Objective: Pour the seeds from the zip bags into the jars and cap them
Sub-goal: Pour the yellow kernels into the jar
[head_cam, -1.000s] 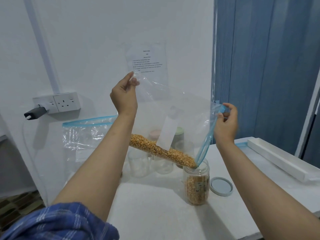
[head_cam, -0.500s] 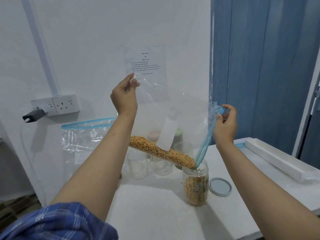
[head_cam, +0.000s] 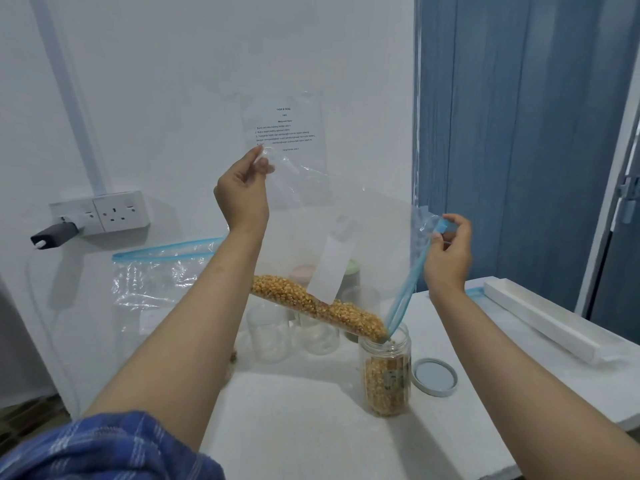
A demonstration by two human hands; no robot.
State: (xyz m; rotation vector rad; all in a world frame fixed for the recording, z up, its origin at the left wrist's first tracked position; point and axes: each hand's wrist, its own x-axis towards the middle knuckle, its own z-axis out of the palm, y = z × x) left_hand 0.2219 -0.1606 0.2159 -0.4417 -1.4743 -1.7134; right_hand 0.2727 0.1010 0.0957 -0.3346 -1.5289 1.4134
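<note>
My left hand point(head_cam: 242, 195) and right hand point(head_cam: 448, 258), apart, each pinch a corner of the bag point(head_cam: 346, 237); seeds point(head_cam: 311, 303) slide into the jar point(head_cam: 386, 375) below my right.

Hanging above the white table point(head_cam: 311, 427), between left hand point(head_cam: 242, 199) and right hand point(head_cam: 448, 258): clear zip bag point(head_cam: 346, 230), yellow seeds point(head_cam: 311, 303) lying along its lower edge, its lowest corner dipping into the clear plastic jar point(head_cam: 386, 379). Lying just right of that jar: round grey lid point(head_cam: 435, 376). Standing behind, toward the wall: empty clear jars point(head_cam: 270, 336). Leaning behind the left forearm, against the wall: second clear zip bag point(head_cam: 156, 275). Lying at far right on the table: long white box point(head_cam: 554, 323).
</note>
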